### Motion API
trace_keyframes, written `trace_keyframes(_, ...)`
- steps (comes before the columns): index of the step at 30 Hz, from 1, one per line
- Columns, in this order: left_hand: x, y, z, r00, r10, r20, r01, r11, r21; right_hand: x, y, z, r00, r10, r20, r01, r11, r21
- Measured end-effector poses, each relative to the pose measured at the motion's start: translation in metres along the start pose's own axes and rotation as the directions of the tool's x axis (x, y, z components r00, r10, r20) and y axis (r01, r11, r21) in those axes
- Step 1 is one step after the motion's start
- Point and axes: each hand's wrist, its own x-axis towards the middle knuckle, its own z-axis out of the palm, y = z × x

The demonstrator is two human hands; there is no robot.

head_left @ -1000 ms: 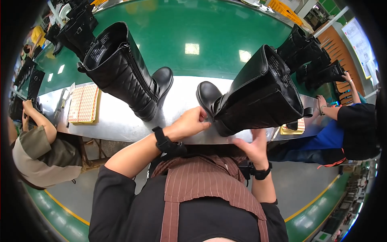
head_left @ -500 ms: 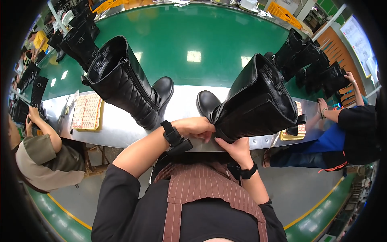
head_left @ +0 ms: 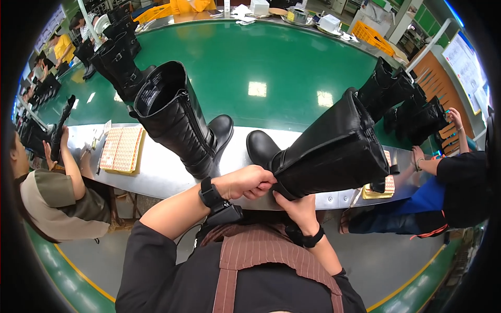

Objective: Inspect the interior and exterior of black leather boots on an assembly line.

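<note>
A tall black boot (head_left: 326,159) leans to the right in front of me, its toe on the metal table edge. My left hand (head_left: 248,182) is closed in a pinch at its ankle, by the low end of the long side seam; the small part between the fingertips is hidden. From below, my right hand (head_left: 299,209) grips the same boot around the heel and ankle, fingers partly hidden behind it. To the left stands a second black boot (head_left: 180,122) with a quilted shaft, a side zip and an open top, touched by neither hand.
A green work surface (head_left: 219,62) lies beyond the metal edge (head_left: 172,169). Sheets of printed labels (head_left: 121,149) lie at left, another stack (head_left: 383,189) at right. More black boots (head_left: 122,65) stand on both sides. A person (head_left: 52,201) sits left; another (head_left: 449,177) works right.
The held boot has tipped further to the right, and its open top no longer shows inside. My left hand has shifted slightly down and left, still at the ankle. The view has shifted too.
</note>
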Motion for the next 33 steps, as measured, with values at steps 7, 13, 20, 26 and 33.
trace_keyframes(7,-0.012,-0.006,0.006,0.993,0.086,-0.079,-0.087,0.996,-0.015,0.006,0.001,-0.003,0.992,-0.124,0.025,0.126,0.986,-0.110)
trace_keyframes(13,-0.006,-0.027,0.000,0.901,0.401,-0.167,-0.242,0.782,0.575,0.011,0.001,-0.005,0.998,-0.011,0.063,0.006,0.997,0.077)
trace_keyframes(20,0.017,-0.038,-0.026,0.989,0.120,0.086,-0.129,0.985,0.112,0.006,0.007,-0.003,0.999,0.034,0.014,-0.036,0.993,0.114)
trace_keyframes(26,0.008,-0.031,-0.021,0.982,0.173,0.081,-0.176,0.984,0.032,0.010,-0.001,-0.003,0.995,-0.093,-0.030,0.091,0.994,-0.055)
trace_keyframes(33,-0.042,0.002,0.011,0.971,0.240,-0.009,-0.240,0.968,-0.076,0.011,0.010,0.002,0.997,-0.062,0.044,0.066,0.992,-0.103)
